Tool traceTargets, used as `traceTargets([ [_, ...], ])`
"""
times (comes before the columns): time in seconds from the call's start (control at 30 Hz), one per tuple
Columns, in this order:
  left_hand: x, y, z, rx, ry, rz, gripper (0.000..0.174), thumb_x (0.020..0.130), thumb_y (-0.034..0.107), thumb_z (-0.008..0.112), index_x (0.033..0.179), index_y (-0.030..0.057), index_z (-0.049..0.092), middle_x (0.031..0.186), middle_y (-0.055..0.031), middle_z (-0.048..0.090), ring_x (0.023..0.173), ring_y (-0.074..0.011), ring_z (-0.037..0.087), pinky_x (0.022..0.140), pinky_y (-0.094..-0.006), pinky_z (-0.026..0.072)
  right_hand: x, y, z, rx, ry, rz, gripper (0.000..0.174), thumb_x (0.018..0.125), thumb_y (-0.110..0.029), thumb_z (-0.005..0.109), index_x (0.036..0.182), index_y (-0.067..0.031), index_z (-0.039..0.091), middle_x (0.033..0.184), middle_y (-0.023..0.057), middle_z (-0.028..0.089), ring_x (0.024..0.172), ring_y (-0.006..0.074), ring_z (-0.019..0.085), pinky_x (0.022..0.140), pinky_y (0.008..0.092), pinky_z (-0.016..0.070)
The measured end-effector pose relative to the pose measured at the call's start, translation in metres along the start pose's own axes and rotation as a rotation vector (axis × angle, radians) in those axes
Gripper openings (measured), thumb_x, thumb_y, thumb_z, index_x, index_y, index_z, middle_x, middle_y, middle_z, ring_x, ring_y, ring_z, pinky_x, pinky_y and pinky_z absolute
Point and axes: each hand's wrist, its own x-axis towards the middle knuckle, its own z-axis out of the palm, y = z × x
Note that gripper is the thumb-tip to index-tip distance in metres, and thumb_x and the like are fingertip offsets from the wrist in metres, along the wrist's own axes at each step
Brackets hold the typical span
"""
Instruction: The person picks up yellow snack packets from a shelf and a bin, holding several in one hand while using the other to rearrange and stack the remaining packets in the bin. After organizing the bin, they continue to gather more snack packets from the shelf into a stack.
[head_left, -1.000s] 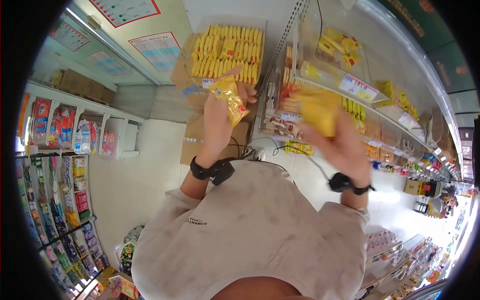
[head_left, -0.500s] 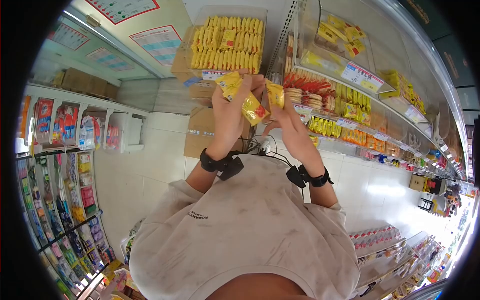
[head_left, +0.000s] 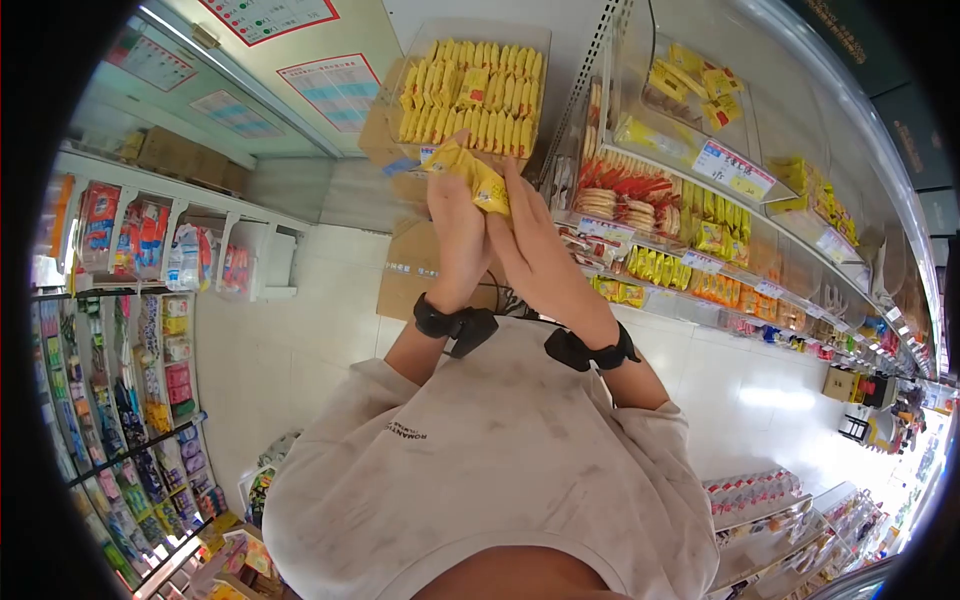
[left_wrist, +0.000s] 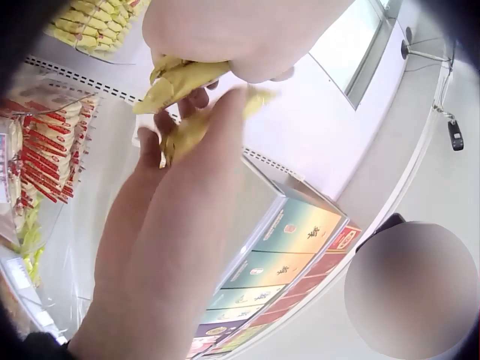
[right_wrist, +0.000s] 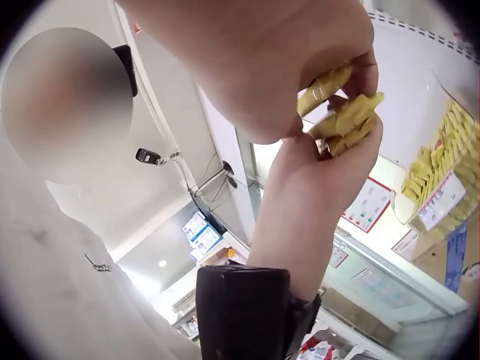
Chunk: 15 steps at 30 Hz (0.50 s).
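Note:
In front of the chest my two hands are close together, both with small yellow snack packets. My left hand [head_left: 460,225] grips shiny yellow packets [head_left: 455,165], and two of them show between thumb and fingers in the right wrist view. My right hand [head_left: 545,250] angles in from the right and pinches another packet [right_wrist: 321,91] right beside those in the left hand. In the left wrist view the right hand [left_wrist: 225,127] holds its yellow packet [left_wrist: 187,141] below the left hand's packet [left_wrist: 180,84]. The palms hide parts of the packets.
Ahead, a clear bin [head_left: 545,60] of upright yellow packets in rows stands on cardboard boxes [head_left: 410,265]. On the right run shelves with a clear tray holding loose yellow packets [head_left: 690,80], a price tag [head_left: 735,170] and several other snacks. A rack [head_left: 110,380] stands left.
My right hand has come in from the right shelf with yellow packets to meet the left hand. The left hand's packets have turned, and the two hands now sit closer together.

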Motion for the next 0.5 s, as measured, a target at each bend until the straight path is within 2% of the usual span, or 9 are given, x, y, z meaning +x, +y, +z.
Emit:
traceTargets([
  [0.03,0.0,-0.001,-0.003,0.003,-0.006,0.006,0.056,0.112,0.047,0.028,0.145,0.0043,0.043,0.127,-0.0096,0.061,0.119,-0.0202,0.059,0.102,-0.0358,0.0494,-0.001,-0.001,-0.001,0.069,-0.026,0.015,0.069,0.095,-0.012,0.062,0.152,0.0104,0.03,0.138,0.028,0.051,0.123,0.0458,0.053,0.104,0.0459,0.0447],
  [0.13,-0.006,0.003,0.0,-0.101,-0.087,0.026,0.045,0.111,0.033,0.043,0.146,0.0044,0.043,0.125,-0.0092,0.061,0.117,-0.0178,0.06,0.1,-0.0347,0.0499,0.001,-0.003,-0.006,0.162,-0.041,0.103,0.07,0.094,-0.013,0.065,0.152,0.0081,0.03,0.141,0.0285,0.051,0.125,0.0483,0.053,0.105,0.0437,0.0464],
  [0.17,-0.005,0.006,0.002,-0.043,-0.098,0.029,0.043,0.109,0.027,0.048,0.146,0.0044,0.043,0.124,-0.0091,0.062,0.115,-0.0171,0.06,0.098,-0.0343,0.0507,0.003,-0.005,-0.008,0.174,-0.035,0.139,0.071,0.094,-0.013,0.066,0.152,0.0072,0.031,0.141,0.0285,0.051,0.125,0.0493,0.054,0.105,0.043,0.047],
  [0.23,-0.002,0.011,0.005,0.073,-0.119,0.035,0.044,0.104,0.015,0.058,0.146,0.0046,0.044,0.122,-0.0091,0.063,0.112,-0.0157,0.061,0.095,-0.0336,0.0524,0.005,-0.007,-0.009,0.158,-0.044,0.141,0.071,0.094,-0.015,0.068,0.152,0.005,0.033,0.14,0.0283,0.053,0.126,0.0453,0.057,0.104,0.0407,0.0489],
  [0.27,0.001,0.012,0.003,0.036,-0.116,0.015,0.047,0.102,0.011,0.061,0.145,0.0042,0.044,0.119,-0.0091,0.064,0.109,-0.0156,0.062,0.093,-0.0328,0.053,0.006,-0.007,-0.009,0.151,-0.047,0.139,0.071,0.094,-0.016,0.07,0.152,0.0039,0.034,0.139,0.0281,0.054,0.126,0.0432,0.058,0.103,0.0396,0.0499],
  [0.37,0.011,0.019,-0.007,-0.026,-0.093,0.002,0.052,0.097,0.004,0.067,0.144,0.0028,0.045,0.111,-0.0092,0.066,0.101,-0.0155,0.065,0.088,-0.031,0.0546,0.002,-0.009,-0.013,0.561,-0.058,0.274,0.066,0.099,-0.02,0.067,0.151,0.0047,0.035,0.137,0.0257,0.057,0.127,0.0305,0.061,0.103,0.0365,0.0503],
  [0.47,0.017,0.024,-0.009,0.072,-0.088,0.092,0.053,0.096,0.003,0.068,0.143,0.0011,0.045,0.105,-0.0091,0.067,0.095,-0.016,0.067,0.085,-0.0303,0.0554,-0.009,0.024,-0.01,0.932,-0.225,0.62,0.058,0.105,-0.024,0.059,0.15,0.0056,0.037,0.139,0.0225,0.056,0.127,0.021,0.06,0.106,0.0341,0.0487],
  [0.5,0.015,0.024,-0.009,0.156,-0.121,0.124,0.053,0.095,0.003,0.068,0.143,0.0005,0.045,0.104,-0.0091,0.067,0.094,-0.016,0.067,0.085,-0.0301,0.0554,-0.007,0.022,-0.018,1.021,-0.32,0.611,0.058,0.109,-0.025,0.051,0.152,0.0089,0.034,0.144,0.0181,0.054,0.133,0.0268,0.055,0.11,0.0394,0.0485],
])
